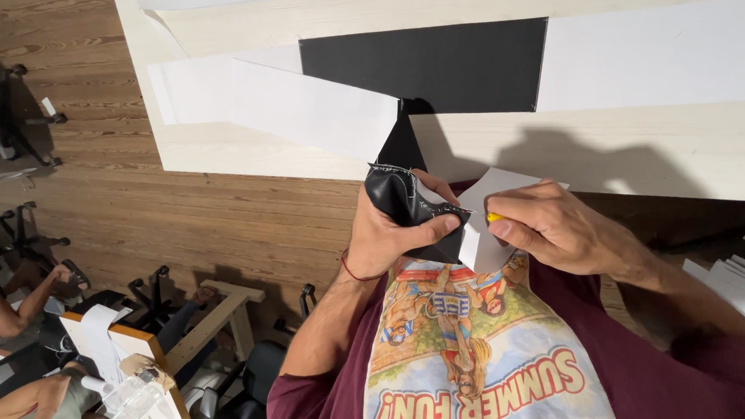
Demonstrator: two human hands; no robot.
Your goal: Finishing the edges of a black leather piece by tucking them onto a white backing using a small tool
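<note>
My left hand [386,230] grips a folded piece of black leather [401,201] with a stitched edge, held up in front of my chest. My right hand [549,227] pinches a small yellow tool [494,217] against the leather's right edge, where a white paper piece [493,196] lies behind it. The two hands almost touch. A thin red band circles my left wrist.
A pale wooden table [604,145] carries a black sheet [433,64] and white paper sheets [309,107]. More white sheets [744,290] are stacked at the right. Other people sit at a desk at lower left [25,300], beside office chairs on the wooden floor.
</note>
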